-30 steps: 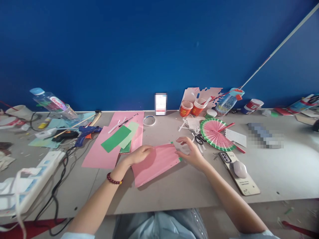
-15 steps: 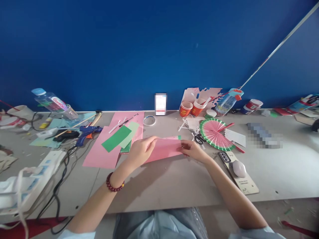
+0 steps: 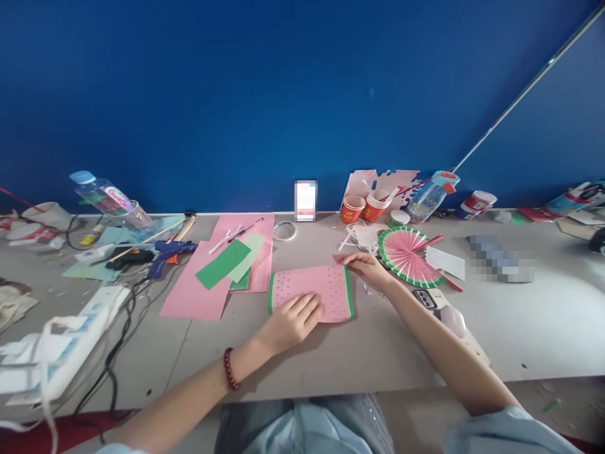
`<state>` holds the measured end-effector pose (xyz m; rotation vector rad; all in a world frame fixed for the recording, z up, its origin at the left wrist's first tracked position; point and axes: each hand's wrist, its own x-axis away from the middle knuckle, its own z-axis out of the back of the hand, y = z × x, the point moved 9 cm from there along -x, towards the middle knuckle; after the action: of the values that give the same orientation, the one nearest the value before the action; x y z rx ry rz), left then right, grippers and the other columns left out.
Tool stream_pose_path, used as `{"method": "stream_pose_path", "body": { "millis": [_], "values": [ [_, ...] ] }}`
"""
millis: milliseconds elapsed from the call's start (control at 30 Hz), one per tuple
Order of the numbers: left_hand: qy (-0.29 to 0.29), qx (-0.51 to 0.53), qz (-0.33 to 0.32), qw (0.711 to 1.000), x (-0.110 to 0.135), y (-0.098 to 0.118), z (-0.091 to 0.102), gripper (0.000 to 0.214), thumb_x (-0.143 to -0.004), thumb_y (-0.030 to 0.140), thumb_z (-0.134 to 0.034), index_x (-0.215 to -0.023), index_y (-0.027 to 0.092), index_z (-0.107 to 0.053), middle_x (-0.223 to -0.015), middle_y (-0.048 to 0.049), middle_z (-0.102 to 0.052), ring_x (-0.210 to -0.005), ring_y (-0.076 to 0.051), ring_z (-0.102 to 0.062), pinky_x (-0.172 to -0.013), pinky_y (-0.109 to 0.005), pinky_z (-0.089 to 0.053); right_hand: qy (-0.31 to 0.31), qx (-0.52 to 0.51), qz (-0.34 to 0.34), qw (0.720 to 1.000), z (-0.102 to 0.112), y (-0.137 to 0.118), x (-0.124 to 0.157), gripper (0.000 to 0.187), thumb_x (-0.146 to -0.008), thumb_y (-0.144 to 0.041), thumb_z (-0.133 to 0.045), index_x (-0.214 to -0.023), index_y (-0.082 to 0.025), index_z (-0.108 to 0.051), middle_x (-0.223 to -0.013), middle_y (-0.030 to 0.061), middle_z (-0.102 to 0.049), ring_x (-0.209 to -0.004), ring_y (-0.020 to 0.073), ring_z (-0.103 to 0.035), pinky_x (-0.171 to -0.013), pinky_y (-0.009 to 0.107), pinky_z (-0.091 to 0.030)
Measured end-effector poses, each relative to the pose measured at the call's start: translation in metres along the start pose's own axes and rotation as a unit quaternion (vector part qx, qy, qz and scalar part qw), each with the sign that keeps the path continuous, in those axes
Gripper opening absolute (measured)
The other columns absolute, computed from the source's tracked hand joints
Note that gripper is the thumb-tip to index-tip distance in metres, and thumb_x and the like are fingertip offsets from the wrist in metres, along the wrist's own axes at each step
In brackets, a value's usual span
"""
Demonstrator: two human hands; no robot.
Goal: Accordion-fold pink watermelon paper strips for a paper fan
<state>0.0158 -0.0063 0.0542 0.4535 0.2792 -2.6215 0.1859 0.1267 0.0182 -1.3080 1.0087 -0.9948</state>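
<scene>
A pink paper sheet (image 3: 314, 288) with green side borders and small dark dots lies flat on the grey table (image 3: 331, 359) in front of me. My left hand (image 3: 293, 323) rests flat on its near edge, fingers stretched out. At the sheet's far right corner, my right hand (image 3: 366, 267) touches the paper with its fingers extended. A finished round watermelon paper fan (image 3: 409, 255) lies just right of my right hand.
Pink and green paper sheets (image 3: 222, 268) and a blue glue gun (image 3: 167, 252) lie to the left, with a power strip (image 3: 61, 343) and cables. Red paper cups (image 3: 363, 207), a tape roll (image 3: 284, 230), bottles and a phone (image 3: 428, 299) sit behind and to the right.
The pink sheet was lifted, turned over and laid flat with its dotted, green-edged face up. My left hand moved down onto its near edge; my right shifted to its far corner.
</scene>
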Motion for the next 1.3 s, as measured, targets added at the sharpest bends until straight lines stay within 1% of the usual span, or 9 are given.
{"method": "stream_pose_path", "body": {
  "millis": [67,167,300,400,533,667,833,1100,1300],
  "values": [
    [-0.04,0.064,0.022,0.997,0.003,0.0,-0.014,0.034,-0.096,0.028,-0.039,-0.122,0.013,-0.055,-0.128,-0.0143,-0.058,-0.122,-0.025,-0.052,-0.098,-0.039,-0.047,-0.009,0.018,-0.008,1.0,0.001,0.007,0.001,0.019,-0.078,-0.03,-0.057,-0.088,-0.02,-0.069,-0.113,0.0092,-0.069,-0.112,0.0231,-0.06,-0.097,0.043,-0.045],
    [-0.07,0.148,0.05,0.985,0.002,-0.002,-0.019,0.04,-0.094,0.038,-0.042,-0.125,0.015,-0.053,-0.132,-0.0125,-0.056,-0.125,-0.025,-0.049,-0.1,-0.039,-0.045,-0.002,0.162,0.036,0.986,-0.004,-0.004,0.005,0.024,-0.082,-0.025,-0.05,-0.096,-0.019,-0.068,-0.113,0.0102,-0.068,-0.113,0.0241,-0.059,-0.098,0.045,-0.045],
    [-0.072,0.22,0.099,0.968,-0.005,-0.012,-0.013,0.034,-0.097,0.022,-0.035,-0.125,0.019,-0.052,-0.129,-0.0069,-0.058,-0.119,-0.018,-0.054,-0.1,-0.034,-0.045,-0.009,0.413,0.155,0.897,-0.048,-0.034,0.027,0.031,-0.085,-0.018,-0.044,-0.106,-0.019,-0.067,-0.121,0.0119,-0.063,-0.122,0.0254,-0.051,-0.103,0.048,-0.04],
    [-0.071,0.251,0.127,0.957,-0.01,-0.018,-0.014,0.029,-0.096,0.019,-0.037,-0.116,0.02,-0.057,-0.117,-0.0056,-0.063,-0.109,-0.017,-0.058,-0.092,-0.031,-0.049,-0.033,0.519,0.143,0.842,-0.085,-0.027,0.049,0.039,-0.091,-0.026,-0.042,-0.128,-0.019,-0.054,-0.139,0.0121,-0.05,-0.13,0.0275,-0.044,-0.104,0.049,-0.039],
    [-0.042,0.174,0.191,0.965,-0.008,-0.034,-0.02,0.026,-0.089,0.014,-0.041,-0.107,0.017,-0.06,-0.117,-0.011,-0.059,-0.115,-0.023,-0.053,-0.098,-0.041,-0.045,-0.076,0.573,0.132,0.806,-0.111,-0.004,0.068,0.046,-0.096,-0.029,-0.034,-0.138,-0.013,-0.043,-0.146,0.0137,-0.04,-0.137,0.0244,-0.033,-0.112,0.046,-0.03],
    [-0.064,0.079,0.226,0.969,0.002,-0.046,-0.037,0.054,-0.091,0.033,-0.043,-0.139,0.008,-0.036,-0.147,-0.0196,-0.033,-0.138,-0.033,-0.027,-0.11,-0.053,-0.028,-0.08,0.594,0.142,0.788,-0.111,0.004,0.069,0.055,-0.095,-0.038,-0.036,-0.144,-0.014,-0.032,-0.149,0.0121,-0.034,-0.14,0.0242,-0.027,-0.115,0.046,-0.025],
    [-0.088,0.06,0.218,0.97,0.009,-0.047,-0.05,0.067,-0.091,0.043,-0.04,-0.147,0.01,-0.024,-0.153,-0.0164,-0.022,-0.142,-0.032,-0.017,-0.113,-0.052,-0.018,-0.056,0.616,0.124,0.776,-0.107,0.003,0.066,0.059,-0.093,-0.04,-0.04,-0.145,-0.014,-0.032,-0.15,0.014,-0.031,-0.14,0.0289,-0.023,-0.114,0.049,-0.025],
    [-0.076,0.058,0.229,0.969,0.009,-0.046,-0.049,0.072,-0.091,0.054,-0.036,-0.148,0.012,-0.022,-0.153,-0.0161,-0.021,-0.141,-0.033,-0.017,-0.113,-0.054,-0.018,-0.093,0.601,0.144,0.78,-0.1,0.004,0.066,0.058,-0.094,-0.039,-0.037,-0.147,-0.018,-0.027,-0.151,0.0097,-0.03,-0.141,0.0251,-0.024,-0.114,0.047,-0.025],
    [-0.078,0.068,0.223,0.969,0.004,-0.06,-0.044,0.071,-0.09,0.058,-0.037,-0.145,0.012,-0.03,-0.153,-0.0163,-0.023,-0.14,-0.032,-0.022,-0.112,-0.052,-0.022,-0.079,0.614,0.123,0.776,-0.092,0.004,0.054,0.058,-0.095,-0.041,-0.036,-0.146,-0.016,-0.028,-0.15,0.0097,-0.031,-0.139,0.0248,-0.028,-0.113,0.046,-0.026]
  ]
}}
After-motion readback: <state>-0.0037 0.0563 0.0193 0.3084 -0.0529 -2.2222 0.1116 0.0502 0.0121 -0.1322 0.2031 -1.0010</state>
